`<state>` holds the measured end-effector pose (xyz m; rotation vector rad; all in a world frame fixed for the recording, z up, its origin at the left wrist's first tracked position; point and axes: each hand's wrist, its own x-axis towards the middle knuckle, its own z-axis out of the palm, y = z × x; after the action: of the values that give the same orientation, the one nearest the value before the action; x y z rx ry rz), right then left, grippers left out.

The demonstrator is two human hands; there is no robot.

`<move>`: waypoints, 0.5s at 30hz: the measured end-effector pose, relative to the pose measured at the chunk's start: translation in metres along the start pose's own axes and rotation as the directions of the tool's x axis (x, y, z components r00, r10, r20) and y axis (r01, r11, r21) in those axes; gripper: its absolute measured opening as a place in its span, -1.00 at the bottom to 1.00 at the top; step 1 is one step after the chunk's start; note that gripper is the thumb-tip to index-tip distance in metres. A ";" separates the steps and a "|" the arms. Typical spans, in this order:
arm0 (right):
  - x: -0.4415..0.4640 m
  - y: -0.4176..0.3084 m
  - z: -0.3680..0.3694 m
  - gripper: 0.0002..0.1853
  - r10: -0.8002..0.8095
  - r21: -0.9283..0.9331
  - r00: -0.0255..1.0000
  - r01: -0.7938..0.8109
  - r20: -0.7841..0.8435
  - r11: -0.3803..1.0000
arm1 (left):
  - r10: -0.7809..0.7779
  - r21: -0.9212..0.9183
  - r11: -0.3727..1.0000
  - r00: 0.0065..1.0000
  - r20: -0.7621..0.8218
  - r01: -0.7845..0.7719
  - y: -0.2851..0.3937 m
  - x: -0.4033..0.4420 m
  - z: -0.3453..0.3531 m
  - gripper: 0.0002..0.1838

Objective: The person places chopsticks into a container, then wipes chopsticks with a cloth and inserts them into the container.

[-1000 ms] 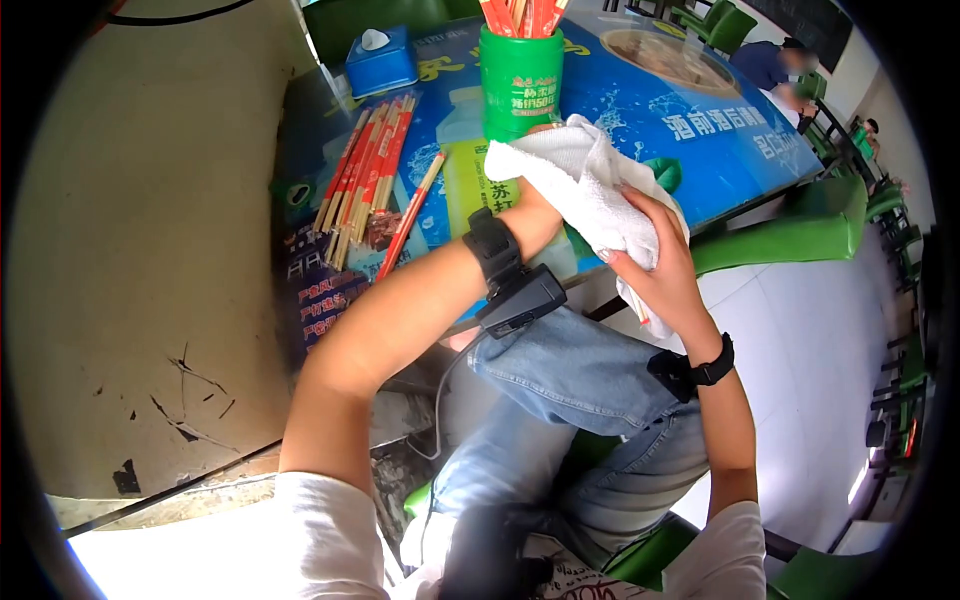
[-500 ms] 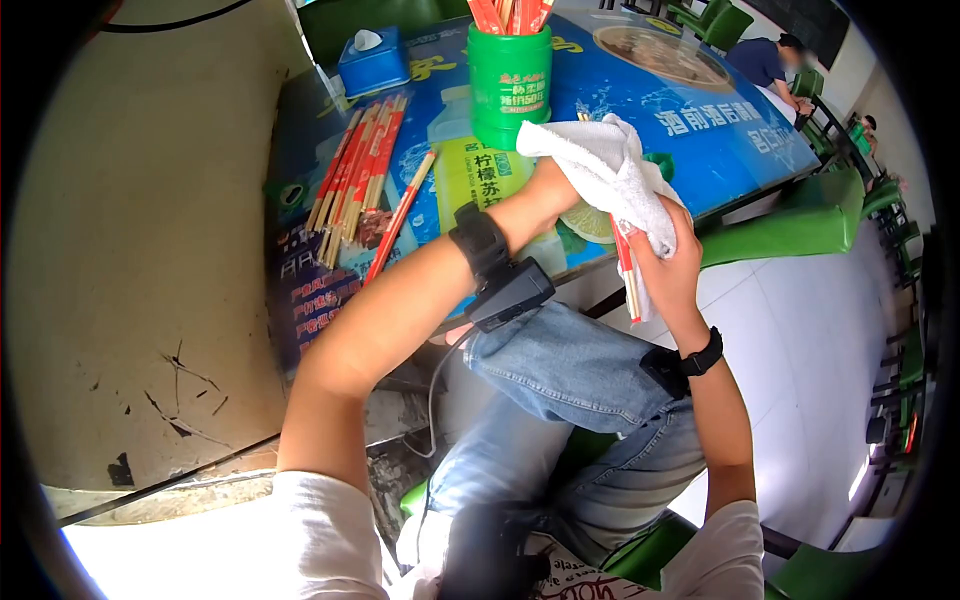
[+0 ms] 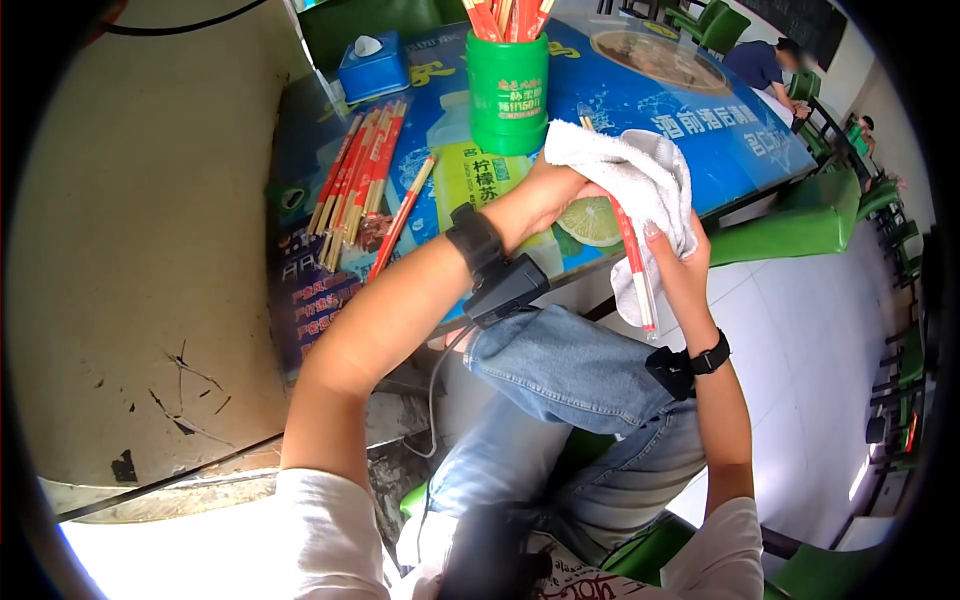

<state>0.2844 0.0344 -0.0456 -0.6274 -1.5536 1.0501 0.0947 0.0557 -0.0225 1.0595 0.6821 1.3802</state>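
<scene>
A pack of chopsticks (image 3: 632, 250) in a red and clear wrapper slants down between my hands, its lower end over the table's edge. My left hand (image 3: 552, 192) is closed around its upper part, the fingers partly hidden under a white cloth (image 3: 650, 180). The cloth drapes over and behind the pack. My right hand (image 3: 685, 265) grips the cloth from the right, thumb in front near the pack. Left of my hands, a single wrapped pack (image 3: 403, 215) lies on the table beside a pile of wrapped chopsticks (image 3: 362, 170).
A green holder (image 3: 508, 95) with upright wrapped chopsticks stands on the blue printed table (image 3: 590, 85). Behind the pile sits a blue tissue box (image 3: 374, 70). A green chair (image 3: 790, 220) is at the right edge, a wall (image 3: 150, 250) at the left. Another person (image 3: 765, 70) sits far off.
The cloth and both hands have shifted slightly right. More of the wrapped pack now shows below the cloth, where it was almost wholly covered before.
</scene>
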 end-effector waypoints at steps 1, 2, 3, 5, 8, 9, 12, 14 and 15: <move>0.001 -0.003 -0.001 -0.65 0.018 -0.012 1.000 -0.018 0.012 1.000 | 0.016 0.013 1.000 0.999 -0.032 -0.016 0.001 -0.001 0.000 -0.78; 0.002 -0.005 -0.002 -0.65 0.035 -0.024 0.999 -0.035 0.025 0.999 | 0.033 0.027 0.999 0.997 -0.065 -0.031 0.002 -0.001 0.001 -0.78; 0.003 -0.004 -0.005 -0.64 0.054 -0.034 0.999 -0.053 0.008 0.998 | 0.051 0.042 0.998 0.994 -0.096 -0.047 0.003 -0.001 0.001 -0.77; 0.004 0.002 -0.017 -0.64 0.089 -0.057 0.996 -0.090 -0.027 0.994 | 0.034 0.022 0.999 0.984 -0.174 -0.030 -0.001 0.003 -0.003 -0.79; 0.011 0.010 -0.019 -0.69 -0.062 0.016 0.939 0.072 -0.338 0.997 | -0.045 0.047 0.997 0.977 -0.208 0.056 0.001 0.004 -0.004 -0.80; 0.014 0.013 -0.022 -0.70 -0.103 0.021 0.898 0.124 -0.427 0.992 | -0.080 0.067 0.993 0.975 -0.207 0.095 0.003 0.004 -0.003 -0.79; 0.018 0.002 -0.018 -0.69 -0.271 -0.171 0.767 0.211 -0.582 0.962 | -0.071 0.100 0.991 0.982 -0.175 0.089 0.004 0.002 0.000 -0.78; 0.019 0.005 -0.022 -0.67 -0.326 -0.308 0.823 0.194 -0.465 0.931 | -0.038 0.105 0.993 0.984 -0.172 0.056 0.012 -0.001 0.006 -0.80; 0.020 0.016 -0.032 -0.64 -0.296 -0.382 0.896 0.159 -0.332 0.910 | 0.016 0.144 0.990 0.987 -0.159 0.007 0.017 -0.001 0.009 -0.80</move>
<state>0.3081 0.0679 -0.0495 -0.8116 -1.4265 0.4358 0.0949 0.0508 -0.0035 1.0706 0.9091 1.4480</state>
